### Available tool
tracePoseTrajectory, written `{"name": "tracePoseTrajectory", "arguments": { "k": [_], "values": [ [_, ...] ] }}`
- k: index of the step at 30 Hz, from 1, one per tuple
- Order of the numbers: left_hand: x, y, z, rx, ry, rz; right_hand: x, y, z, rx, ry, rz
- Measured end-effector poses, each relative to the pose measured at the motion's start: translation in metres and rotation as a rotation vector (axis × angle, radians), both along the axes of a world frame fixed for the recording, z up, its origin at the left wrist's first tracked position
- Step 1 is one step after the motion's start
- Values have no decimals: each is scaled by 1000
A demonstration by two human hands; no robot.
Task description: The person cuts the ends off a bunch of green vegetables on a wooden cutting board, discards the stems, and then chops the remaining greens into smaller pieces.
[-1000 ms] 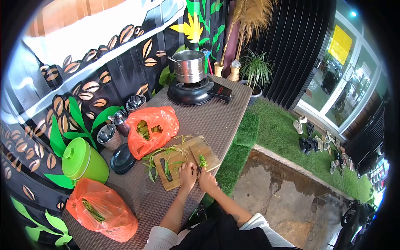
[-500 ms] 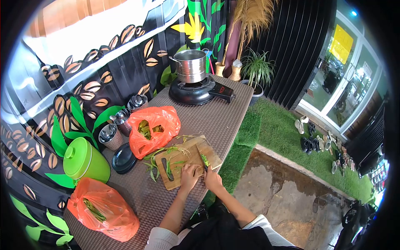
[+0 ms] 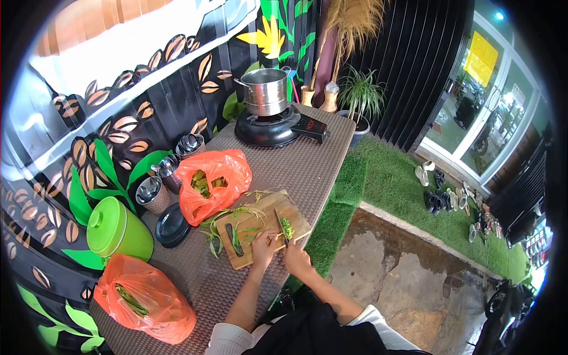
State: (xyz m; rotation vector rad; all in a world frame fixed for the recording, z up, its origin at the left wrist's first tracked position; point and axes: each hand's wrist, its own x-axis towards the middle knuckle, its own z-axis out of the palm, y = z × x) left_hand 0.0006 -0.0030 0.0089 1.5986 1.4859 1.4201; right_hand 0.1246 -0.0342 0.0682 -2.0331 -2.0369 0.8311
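Observation:
My right hand (image 3: 298, 260) grips the handle of a knife (image 3: 279, 219), its blade pointing away from me over the wooden cutting board (image 3: 300, 222). A small heap of chopped greens (image 3: 287, 227) lies against the blade's right side. My left hand (image 3: 264, 247) rests at the board's near edge, left of the knife, with fingers curled in; whatever they hold is hidden. Long green stalks and leaves (image 3: 211, 236) are strewn over the board's left part and the table beside it. An orange plastic bag (image 3: 228, 171) with greens inside stands just beyond the board.
Another orange bag (image 3: 160, 302) sits at the table's near left, beside a green lidded bucket (image 3: 112, 231). Dark plates (image 3: 174, 226) and cutlery holders (image 3: 152, 195) line the wall side. A steel pot (image 3: 265, 94) stands on a portable gas stove (image 3: 269, 131) at the far end.
The view has shifted slightly, so everything sits a little further left. My right hand and the knife have moved only slightly, still beside the chopped greens. My left hand stays on the board.

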Motion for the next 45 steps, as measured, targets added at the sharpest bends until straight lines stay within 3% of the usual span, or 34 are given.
{"name": "tracePoseTrajectory", "arguments": {
  "k": [8, 17, 23, 29, 34, 41, 45],
  "values": [
    [-1, 1, -5, 27, 77, 24, 6, 23, -31, 132, 22, 13],
    [-1, 3, -4, 6, 68, 31, 0, 12, -25, 66, 37, -14],
    [-2, 2, -10, -6, 2, 11, 7, 11, -25, 155, 100, 34],
    [-3, 2, -5, 34, 46, -4, 1, 12, -18, -7, 54, 10],
    [-4, 5, -11, 38, 60, 17, 1, 3, -14, 120, 95, 27],
    [0, -1, -1, -12, 13, 28, -3, 16, -28, 95, 55, 17],
    [-1, 2, -8, -13, 27, 105, -8, -4, -8, 92, 26, -7]
  ]
}}
